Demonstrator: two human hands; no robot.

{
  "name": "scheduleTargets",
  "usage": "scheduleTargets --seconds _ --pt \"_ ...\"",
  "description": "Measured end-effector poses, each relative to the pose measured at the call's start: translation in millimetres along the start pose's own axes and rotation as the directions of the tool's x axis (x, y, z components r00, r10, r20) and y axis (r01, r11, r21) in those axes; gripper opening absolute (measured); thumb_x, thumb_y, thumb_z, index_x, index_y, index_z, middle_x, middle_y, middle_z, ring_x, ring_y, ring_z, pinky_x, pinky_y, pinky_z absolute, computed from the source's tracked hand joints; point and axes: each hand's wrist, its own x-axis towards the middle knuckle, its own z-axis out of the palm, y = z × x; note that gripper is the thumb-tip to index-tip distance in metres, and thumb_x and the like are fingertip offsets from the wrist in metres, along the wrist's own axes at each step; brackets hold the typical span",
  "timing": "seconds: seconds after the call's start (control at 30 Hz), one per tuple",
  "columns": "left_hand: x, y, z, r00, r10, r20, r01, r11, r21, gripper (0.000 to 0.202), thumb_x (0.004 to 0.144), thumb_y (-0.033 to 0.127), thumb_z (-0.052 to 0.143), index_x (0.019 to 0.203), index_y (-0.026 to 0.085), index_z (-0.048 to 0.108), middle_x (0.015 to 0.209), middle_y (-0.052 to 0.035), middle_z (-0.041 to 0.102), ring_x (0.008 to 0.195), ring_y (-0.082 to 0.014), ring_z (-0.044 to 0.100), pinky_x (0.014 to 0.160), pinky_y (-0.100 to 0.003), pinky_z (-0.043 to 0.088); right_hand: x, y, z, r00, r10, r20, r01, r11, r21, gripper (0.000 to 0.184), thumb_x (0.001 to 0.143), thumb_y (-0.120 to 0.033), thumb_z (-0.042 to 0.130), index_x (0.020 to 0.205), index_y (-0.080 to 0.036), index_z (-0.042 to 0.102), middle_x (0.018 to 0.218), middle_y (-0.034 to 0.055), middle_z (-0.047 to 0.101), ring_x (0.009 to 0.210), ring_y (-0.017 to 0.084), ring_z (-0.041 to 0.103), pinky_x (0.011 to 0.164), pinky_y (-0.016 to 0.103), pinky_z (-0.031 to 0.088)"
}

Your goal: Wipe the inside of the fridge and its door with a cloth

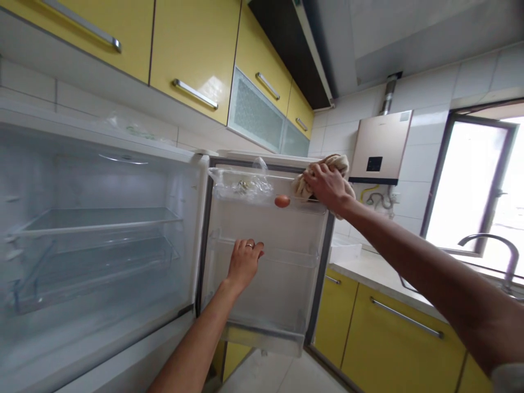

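My right hand (327,185) presses a bunched beige cloth (339,162) against the upper outer corner of the open fridge door (282,289). The cloth spreads out on both sides of my fingers. Lower down, my left hand (244,261), with a ring on one finger, is curled at the rim of the clear middle door shelf (290,255); its fingertips are partly hidden. A brown egg (282,201) shows at the front of the top door shelf (229,192), left of the cloth. Beside it, a clear plastic bag (257,183) with small greenish contents lies in that shelf.
The fridge compartment (102,180) stands open at left, with a glass shelf (102,219) inside. Yellow cabinets (192,54) hang above. At right are a counter (380,275), a faucet (497,240), a water heater (380,144) and an open window (466,180).
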Motion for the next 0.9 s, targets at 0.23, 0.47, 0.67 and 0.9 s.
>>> scheduleTargets --seconds 0.23,0.47,0.67,0.9 --pt "5.5 0.9 2.8 0.999 -0.037 -0.005 0.037 0.996 -0.086 0.019 0.100 0.027 0.052 0.101 0.022 0.071 0.097 -0.0071 0.071 0.096 -0.0238 0.060 0.090 -0.040 0.039 7.0 5.7 24.4 0.995 0.096 -0.025 -0.096 0.995 0.001 0.038 0.096 -0.015 0.032 0.115 -0.008 0.064 0.110 0.0239 0.063 0.101 0.034 0.053 0.085 0.049 0.040" --pt "10.1 4.1 10.3 0.996 -0.078 -0.035 0.071 0.986 -0.154 0.015 0.097 0.022 0.056 0.096 0.022 0.071 0.096 -0.0055 0.073 0.097 -0.0238 0.061 0.092 -0.039 0.038 7.1 4.8 30.8 0.986 0.164 0.025 -0.163 0.986 -0.033 0.040 0.099 -0.017 0.028 0.119 -0.009 0.061 0.111 0.0212 0.061 0.101 0.031 0.052 0.085 0.047 0.036" --pt "15.4 5.3 8.1 0.997 -0.072 0.022 0.074 0.990 -0.116 0.018 0.099 0.025 0.053 0.099 0.022 0.070 0.099 -0.0063 0.073 0.099 -0.0246 0.062 0.090 -0.040 0.037 5.9 4.3 27.5 0.979 0.165 0.117 -0.152 0.982 -0.109 0.041 0.099 -0.017 0.026 0.123 -0.010 0.058 0.117 0.0214 0.059 0.103 0.032 0.050 0.084 0.044 0.032" --pt "14.2 5.6 -4.4 0.991 -0.076 0.106 0.086 0.993 -0.086 0.023 0.101 0.026 0.048 0.103 0.021 0.071 0.104 -0.0092 0.073 0.103 -0.0251 0.062 0.091 -0.041 0.037 1.3 1.8 11.9 0.961 0.247 0.124 -0.239 0.968 -0.076 0.036 0.096 -0.018 0.037 0.124 -0.012 0.058 0.119 0.0206 0.060 0.102 0.031 0.049 0.080 0.041 0.026"
